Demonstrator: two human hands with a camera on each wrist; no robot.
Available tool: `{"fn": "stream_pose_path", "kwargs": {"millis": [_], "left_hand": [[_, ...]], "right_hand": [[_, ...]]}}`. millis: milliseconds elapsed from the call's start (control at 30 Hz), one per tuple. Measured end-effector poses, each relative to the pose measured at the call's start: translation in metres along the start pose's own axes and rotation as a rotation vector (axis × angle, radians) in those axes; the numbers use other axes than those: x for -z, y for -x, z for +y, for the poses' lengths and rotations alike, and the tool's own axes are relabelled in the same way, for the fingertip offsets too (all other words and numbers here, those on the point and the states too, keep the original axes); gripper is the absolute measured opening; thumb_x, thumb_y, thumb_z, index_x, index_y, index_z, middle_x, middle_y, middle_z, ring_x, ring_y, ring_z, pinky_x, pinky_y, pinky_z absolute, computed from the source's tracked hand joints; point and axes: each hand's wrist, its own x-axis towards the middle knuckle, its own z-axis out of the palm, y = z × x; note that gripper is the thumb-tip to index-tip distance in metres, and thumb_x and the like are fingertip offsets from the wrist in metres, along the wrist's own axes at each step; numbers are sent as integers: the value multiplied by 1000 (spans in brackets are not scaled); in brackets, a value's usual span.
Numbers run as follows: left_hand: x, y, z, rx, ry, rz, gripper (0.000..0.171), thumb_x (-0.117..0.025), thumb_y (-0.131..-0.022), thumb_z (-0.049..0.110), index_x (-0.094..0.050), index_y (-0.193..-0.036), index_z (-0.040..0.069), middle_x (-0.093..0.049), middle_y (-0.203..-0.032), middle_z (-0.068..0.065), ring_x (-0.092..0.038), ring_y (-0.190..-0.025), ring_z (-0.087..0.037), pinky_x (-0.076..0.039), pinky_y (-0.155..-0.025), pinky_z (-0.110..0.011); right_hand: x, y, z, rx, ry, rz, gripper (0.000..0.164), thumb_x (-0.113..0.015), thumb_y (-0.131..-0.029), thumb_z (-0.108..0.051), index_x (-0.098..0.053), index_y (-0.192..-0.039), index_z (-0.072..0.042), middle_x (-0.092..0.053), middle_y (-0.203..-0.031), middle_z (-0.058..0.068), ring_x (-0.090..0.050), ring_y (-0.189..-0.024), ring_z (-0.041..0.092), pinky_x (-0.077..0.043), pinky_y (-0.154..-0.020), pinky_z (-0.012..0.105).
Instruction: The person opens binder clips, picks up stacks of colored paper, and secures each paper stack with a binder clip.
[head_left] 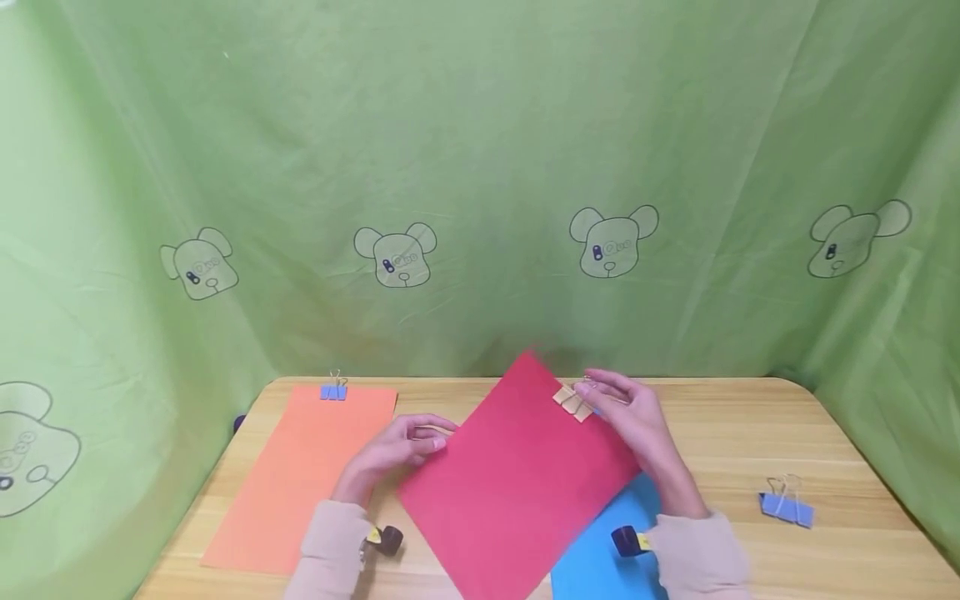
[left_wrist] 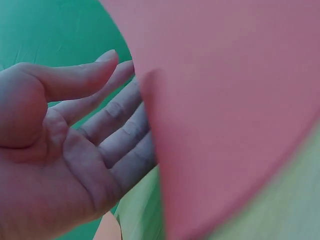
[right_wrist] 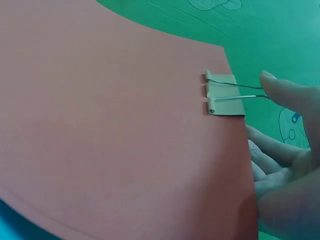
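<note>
A red sheet of paper (head_left: 517,483) is held up at a slant between the hands. At its upper right edge sits a tan binder clip (head_left: 573,402) with wire handles. My right hand (head_left: 633,417) pinches these handles; in the right wrist view the thumb (right_wrist: 282,92) meets the wire ends, with the other fingers partly hidden behind the sheet. My left hand (head_left: 397,450) is at the sheet's left edge. Its long fingers (left_wrist: 125,132) extend loosely behind the paper, their tips hidden, while the thumb (left_wrist: 80,80) stands apart from it.
On the left of the wooden table (head_left: 720,442) lies an orange sheet (head_left: 292,483) with a blue binder clip (head_left: 333,392) on its top edge. A blue sheet (head_left: 611,546) lies partly under the red one. Another blue binder clip (head_left: 786,508) rests at right. Green curtains (head_left: 487,150) surround the table.
</note>
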Motion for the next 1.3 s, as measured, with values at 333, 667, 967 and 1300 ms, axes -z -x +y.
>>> {"fn": "stream_pose_path", "kwargs": {"millis": [333,667,967,1300], "left_hand": [[-21,-1,2,15,9,-27,35,-68,-98,12,-64,-133,9,-72,-113,-10,-69,-101,-22,-56,-90,-38],[-35,-16,-4,-54,112,23,12,-59,-103,6,-63,-113,0,-71,-100,-7,-67,-86,-18,-56,-77,-31],[-38,-22,-6,-90,76,101,6,-57,-102,0,-61,-106,0,-70,-97,-4,-64,-83,-14,-53,-76,-28],[-23,-12,-7,-10,116,338,32,-57,-103,4,-55,-133,-7,-66,-117,-16,-65,-96,-18,-54,-86,-31]], "right_hand": [[-28,1,3,82,129,-119,57,-76,-94,-36,-62,-139,-5,-70,-123,12,-68,-113,24,-52,-92,25],[-56,2,10,104,161,-182,56,-79,-92,-30,-62,-137,-1,-71,-119,11,-71,-107,27,-55,-94,37],[-52,2,16,162,161,-272,59,-78,-93,-21,-56,-141,5,-69,-124,19,-70,-110,32,-55,-96,41],[-24,-3,22,236,296,-249,56,-76,-94,-23,-58,-140,4,-66,-130,23,-66,-117,37,-52,-99,52]]}}
